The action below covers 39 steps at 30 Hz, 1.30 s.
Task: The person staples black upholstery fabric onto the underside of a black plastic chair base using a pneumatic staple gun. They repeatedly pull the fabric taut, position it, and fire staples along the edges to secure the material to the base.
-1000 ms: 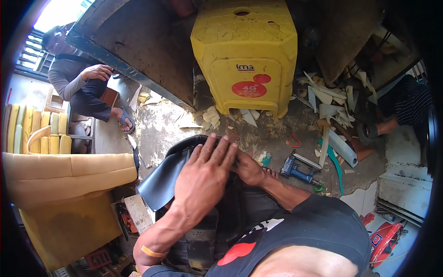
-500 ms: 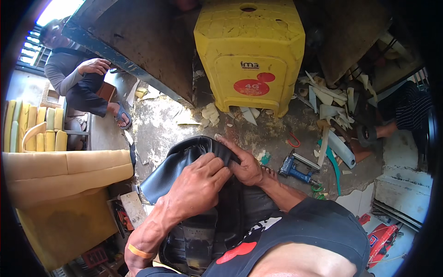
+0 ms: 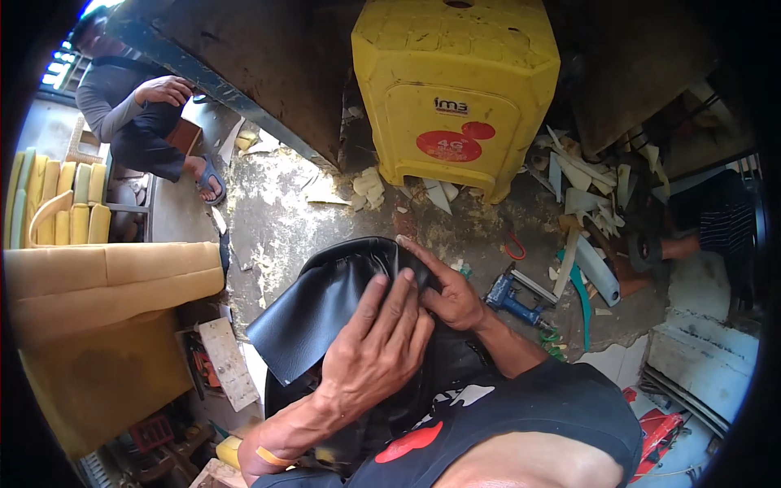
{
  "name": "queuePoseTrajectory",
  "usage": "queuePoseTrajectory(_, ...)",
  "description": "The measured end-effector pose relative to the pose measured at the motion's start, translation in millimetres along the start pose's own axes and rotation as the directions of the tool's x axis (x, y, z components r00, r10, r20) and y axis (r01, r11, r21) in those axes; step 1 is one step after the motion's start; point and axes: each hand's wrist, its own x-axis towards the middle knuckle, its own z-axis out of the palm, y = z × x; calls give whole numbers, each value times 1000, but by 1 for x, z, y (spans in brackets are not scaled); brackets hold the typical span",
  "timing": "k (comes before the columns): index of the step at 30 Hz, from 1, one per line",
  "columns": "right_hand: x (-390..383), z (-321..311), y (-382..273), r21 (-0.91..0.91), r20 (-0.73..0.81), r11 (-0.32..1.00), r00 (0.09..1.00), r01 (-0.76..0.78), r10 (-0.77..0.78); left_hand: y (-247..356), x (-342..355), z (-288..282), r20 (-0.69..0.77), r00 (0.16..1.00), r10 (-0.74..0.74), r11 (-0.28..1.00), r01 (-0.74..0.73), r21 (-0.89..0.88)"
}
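A black vinyl cover (image 3: pixel 293 317) with a loose, glossy flap is bunched over a dark padded piece at my lap. My left hand (image 3: pixel 378 350) lies across the vinyl with its fingers stretched out and their tips near a fold. My right hand (image 3: pixel 451 297) grips the cover’s rim at the upper right, index finger along the edge and thumb tucked toward the fold. The underside of the piece is mostly hidden by my arms and shirt. A blue staple gun (image 3: pixel 521 301) lies on the floor right of my right hand.
A yellow plastic stool (image 3: pixel 451 57), foam scraps (image 3: pixel 582 179), red-handled tool (image 3: pixel 514 244) and teal strip (image 3: pixel 584 301) occupy the floor. Foam pads (image 3: pixel 106 285) stand left. A co-worker (image 3: pixel 122 114) sits upper left; another person’s leg (image 3: pixel 683 248) shows at right.
My left fingers, curled half a second ago, have straightened on the vinyl. My right hand stays at the rim. The view has shifted slightly, with the stool larger and lower-left foam higher.
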Motion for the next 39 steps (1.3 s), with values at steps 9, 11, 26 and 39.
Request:
queuePoseTrajectory(9, 77, 14, 9, 871, 253, 466, 956, -158, -150, -29, 2, 4, -90, 968, 233, 954, -246, -171)
queuePoseTrajectory(11, 98, 24, 4, 862, 308, 463, 939, -207, -155, -35, 0, 1, -88, 964, 249, 946, -262, -189)
queuePoseTrajectory(26, -58, -61, 48, -587, -515, 518, 780, -622, 355, -50, -10, 18, -85, 951, 298, 931, -309, -194)
queuePoseTrajectory(39, -110, -125, 57, -471, -780, 86, 460, -878, 425, -34, -16, 24, -174, 956, 234, 956, -259, -137)
